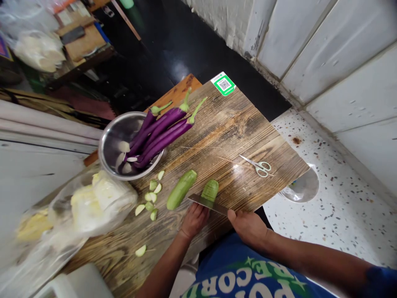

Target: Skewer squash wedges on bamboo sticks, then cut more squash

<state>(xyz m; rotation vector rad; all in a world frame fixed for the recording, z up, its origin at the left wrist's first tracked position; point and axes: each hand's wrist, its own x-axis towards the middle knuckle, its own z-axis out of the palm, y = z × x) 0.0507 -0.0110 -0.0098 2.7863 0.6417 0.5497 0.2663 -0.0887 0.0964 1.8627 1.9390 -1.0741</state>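
My right hand grips the handle of a kitchen knife, its blade lying across a green zucchini piece that shows slice lines on its far part. Just on the near side of the blade, my left hand has its fingers bent and pressed round the zucchini's near end, which they mostly hide. Left of the knife tip rests another zucchini length, cut side down. Several cut zucchini chunks are scattered further left, and one lone chunk lies nearer to me.
A steel bowl with several purple eggplants stands at the table's left edge. Bagged cabbages lie before it. Scissors rest on the wooden table at right, near a QR code card. A bin stands below.
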